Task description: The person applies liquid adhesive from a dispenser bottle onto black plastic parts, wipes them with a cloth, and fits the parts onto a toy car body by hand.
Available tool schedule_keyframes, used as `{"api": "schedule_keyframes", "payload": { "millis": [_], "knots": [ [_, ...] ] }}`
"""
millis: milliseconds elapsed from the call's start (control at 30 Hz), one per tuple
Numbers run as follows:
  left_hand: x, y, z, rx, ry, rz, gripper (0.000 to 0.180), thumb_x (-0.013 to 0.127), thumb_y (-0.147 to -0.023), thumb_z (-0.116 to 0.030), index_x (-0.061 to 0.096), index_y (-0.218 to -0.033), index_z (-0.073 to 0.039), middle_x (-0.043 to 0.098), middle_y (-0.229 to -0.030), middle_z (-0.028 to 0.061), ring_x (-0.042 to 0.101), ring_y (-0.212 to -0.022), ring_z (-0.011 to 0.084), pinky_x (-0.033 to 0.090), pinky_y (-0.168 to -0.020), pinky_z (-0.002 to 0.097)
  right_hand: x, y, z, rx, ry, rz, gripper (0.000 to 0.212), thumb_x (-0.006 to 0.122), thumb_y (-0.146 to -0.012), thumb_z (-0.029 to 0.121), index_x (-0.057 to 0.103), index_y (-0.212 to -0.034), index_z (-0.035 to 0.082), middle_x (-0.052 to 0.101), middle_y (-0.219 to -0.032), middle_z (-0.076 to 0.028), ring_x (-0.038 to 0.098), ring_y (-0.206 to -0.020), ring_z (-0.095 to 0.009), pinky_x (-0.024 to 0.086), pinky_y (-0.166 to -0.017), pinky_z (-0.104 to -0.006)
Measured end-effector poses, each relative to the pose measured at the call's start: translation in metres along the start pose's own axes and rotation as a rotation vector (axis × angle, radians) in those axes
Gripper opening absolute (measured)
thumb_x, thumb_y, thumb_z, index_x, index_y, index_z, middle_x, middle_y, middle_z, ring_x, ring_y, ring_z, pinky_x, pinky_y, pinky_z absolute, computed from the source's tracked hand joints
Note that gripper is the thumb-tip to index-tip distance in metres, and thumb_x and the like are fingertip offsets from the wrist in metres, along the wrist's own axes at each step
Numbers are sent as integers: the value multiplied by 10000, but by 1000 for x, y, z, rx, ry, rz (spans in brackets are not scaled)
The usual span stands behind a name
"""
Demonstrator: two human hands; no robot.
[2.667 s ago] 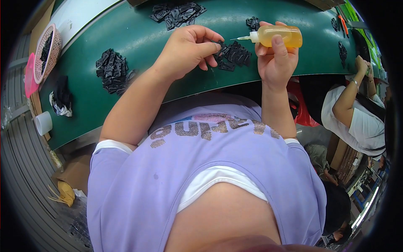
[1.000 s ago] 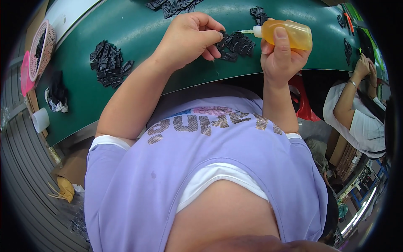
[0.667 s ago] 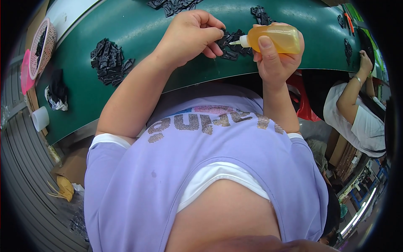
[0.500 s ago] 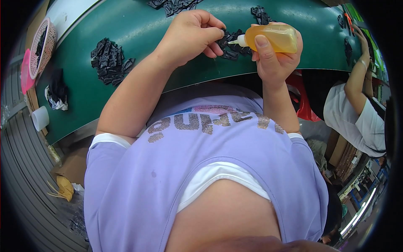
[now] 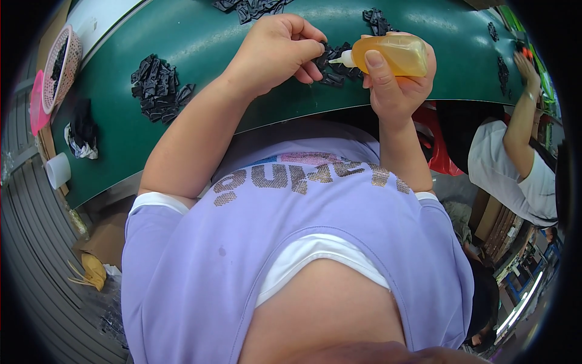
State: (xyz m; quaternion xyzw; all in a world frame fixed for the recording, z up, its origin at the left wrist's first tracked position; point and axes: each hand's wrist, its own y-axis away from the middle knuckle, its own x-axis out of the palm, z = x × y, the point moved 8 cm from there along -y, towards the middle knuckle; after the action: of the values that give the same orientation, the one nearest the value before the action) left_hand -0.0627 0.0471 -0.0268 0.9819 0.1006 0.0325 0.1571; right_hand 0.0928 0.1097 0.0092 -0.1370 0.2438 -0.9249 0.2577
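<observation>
My right hand [image 5: 397,85] is wrapped round a clear squeeze bottle [image 5: 397,56] of yellowish liquid, tipped on its side. Its white tapered nozzle [image 5: 344,59] points left, close to the fingertips of my left hand [image 5: 282,51]. Thumb and forefinger of that left hand are pinched together; a small dark piece seems to be between them, but I cannot make out what it is. Small black plastic parts [image 5: 333,79] lie on the green tabletop [image 5: 224,54] just beneath the nozzle and fingers.
A pile of black parts [image 5: 154,88] sits left of my left forearm, with more heaps [image 5: 257,7] at the far side. On the left are a pink basket [image 5: 63,67], a dark cloth [image 5: 82,130] and a white cup [image 5: 58,170]. A co-worker's hand [image 5: 526,73] reaches in at right.
My hands have stayed almost still, the bottle shifting very slightly left. At the right, the co-worker's arm has moved a little outward and down.
</observation>
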Motion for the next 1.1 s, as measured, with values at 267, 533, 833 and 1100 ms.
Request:
{"api": "schedule_keyframes", "payload": {
  "millis": [267, 533, 833, 1100],
  "knots": [
    [-1, 0, 1, -2, -11, -6, 176, 581, -821, -20, 587, -963, 84, 617, -778, 121, 654, -605, 166, 538, -508, 240, 3, 0, 0, 23, 40, 15, 407, 721, -777, 16, 460, -1089, -7, 585, -962, -78, 605, -827, -121, 515, -732, -240],
    [-1, 0, 0, 1, -7, -9, 192, 593, -819, -32, 588, -971, 86, 618, -785, 121, 653, -606, 165, 537, -512, 238, 4, 0, 0, 8, 5, 21, 405, 723, -780, 23, 460, -1086, -6, 595, -948, -75, 606, -825, -118, 511, -727, -233],
    [-3, 0, 2, 7, 13, -24, 218, 623, -830, -85, 605, -997, 53, 630, -808, 85, 637, -607, 131, 507, -510, 209, -28, -13, -15, 84, -250, -216, 223, 596, -881, 152, 525, -1006, -18, 624, -844, -129, 482, -495, -79, 391, -419, -200],
    [-21, 1, 1, 91, -35, -184, 199, 666, -806, -71, 629, -971, 33, 634, -759, 57, 586, -568, 85, 434, -445, 190, -61, -10, -40, 380, -908, -357, 257, 585, -879, 235, 562, -1035, 32, 585, -1026, -182, 462, -569, -116, 391, -517, -234]
  ]
}}
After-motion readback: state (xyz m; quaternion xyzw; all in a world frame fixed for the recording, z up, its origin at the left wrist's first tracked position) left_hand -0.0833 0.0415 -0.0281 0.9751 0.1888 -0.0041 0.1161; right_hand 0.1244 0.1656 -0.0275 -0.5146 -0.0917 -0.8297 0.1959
